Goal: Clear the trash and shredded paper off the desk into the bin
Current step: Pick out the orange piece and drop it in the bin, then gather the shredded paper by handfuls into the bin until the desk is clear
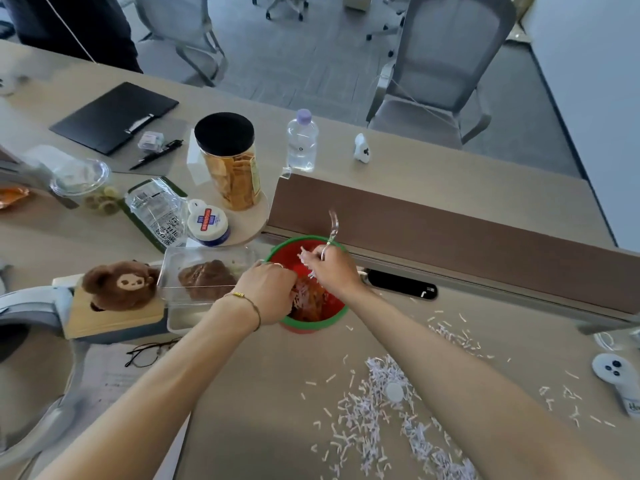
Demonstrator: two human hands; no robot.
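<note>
A small red bin (332,308) with a green rim stands on the desk in front of a brown divider. Both hands reach into its mouth. My left hand (266,292) curls down inside the bin among shredded paper and orange scraps. My right hand (334,270) is over the bin, pinching a clump of white paper shreds (306,258) and a clear plastic utensil (333,228) that sticks up past the rim. More shredded paper (388,410) lies scattered on the desk at lower right.
Left of the bin are a clear tray with brown food (204,278), a plush bear (119,284), a white jar (207,223), a snack jar (230,161), a water bottle (302,140) and glasses (149,353). A white controller (620,379) lies at right.
</note>
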